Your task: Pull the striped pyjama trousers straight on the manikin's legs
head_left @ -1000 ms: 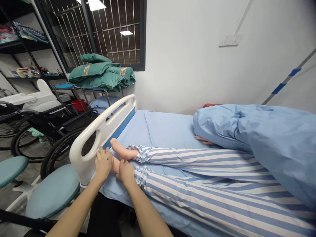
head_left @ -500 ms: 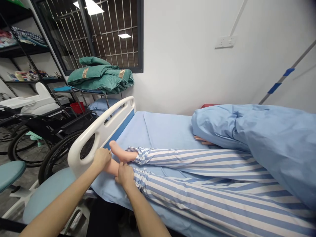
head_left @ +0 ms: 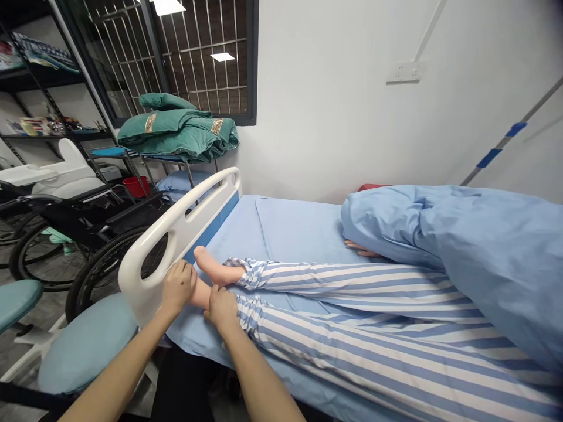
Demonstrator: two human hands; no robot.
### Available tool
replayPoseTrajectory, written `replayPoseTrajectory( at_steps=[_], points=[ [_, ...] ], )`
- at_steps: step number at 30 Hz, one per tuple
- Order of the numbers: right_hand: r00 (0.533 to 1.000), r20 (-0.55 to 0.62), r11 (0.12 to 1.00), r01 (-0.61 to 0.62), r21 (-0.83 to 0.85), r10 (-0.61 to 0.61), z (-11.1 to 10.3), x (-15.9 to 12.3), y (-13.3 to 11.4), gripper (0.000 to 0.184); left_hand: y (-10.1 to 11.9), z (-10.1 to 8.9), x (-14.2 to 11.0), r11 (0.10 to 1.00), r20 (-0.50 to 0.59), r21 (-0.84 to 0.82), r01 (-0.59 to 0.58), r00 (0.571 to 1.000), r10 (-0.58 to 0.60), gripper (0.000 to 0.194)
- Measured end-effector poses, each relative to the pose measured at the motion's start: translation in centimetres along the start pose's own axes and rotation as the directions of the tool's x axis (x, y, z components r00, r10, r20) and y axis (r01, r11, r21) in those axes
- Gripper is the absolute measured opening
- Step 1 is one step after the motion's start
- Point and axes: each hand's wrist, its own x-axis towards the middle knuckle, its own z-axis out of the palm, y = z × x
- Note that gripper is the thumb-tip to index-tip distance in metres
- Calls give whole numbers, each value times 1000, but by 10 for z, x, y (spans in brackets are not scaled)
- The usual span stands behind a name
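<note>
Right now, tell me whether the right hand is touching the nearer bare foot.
Touching: the head view shows the right hand clasped over the nearer bare foot at the ankle, next to the striped trouser cuff.

A barred window (head_left: pixel 202 58) was set in the white wall (head_left: pixel 334 117), above green quilts (head_left: pixel 176 129) on a metal rack (head_left: pixel 149 158), beside black shelving (head_left: pixel 44 76) and a wheelchair (head_left: pixel 83 234).

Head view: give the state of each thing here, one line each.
Left hand, clasped on bare foot
Right hand, clasped at that foot's ankle
Other bare foot, toes up, hands not on it
Blue duvet, bunched over the legs' upper end
Green quilts, folded, piled on a rack
</note>
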Motion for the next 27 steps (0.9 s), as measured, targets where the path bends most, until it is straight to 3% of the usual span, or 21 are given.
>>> replayPoseTrajectory(
  at_steps=[4, 12, 17, 22, 24, 27],
  points=[
    [1000, -3, 999, 18, -30, -18, -2, -1, 0, 52, 1, 6, -11, 990, -108, -104, 99, 988, -110, 29],
    [1000, 1, 1000, 3, -26, -3, 5, 1, 0, 54, 10, 0, -20, 912, -54, -257, 320, 937, -344, 38],
    [1000, -3, 999, -9, -34, 9, 6, 1, -1, 52, 12, -13, -19, 883, 55, -181, 434, 900, -432, 48],
    [999, -9, 999, -32, -1, 32, 7, -4, -3, 53, 8, -27, -20, 883, 226, -53, 467, 867, -445, 49],
    [999, -16, 996, -38, 85, 39, 2, -5, -1, 49, 1, -30, -21, 872, 280, -107, 478, 856, -435, 48],
    [993, -101, 946, -19, 323, 55, -12, 4, 8, 31, -21, -25, -24, 778, 376, -377, 503, 850, -368, 48]
  ],
)
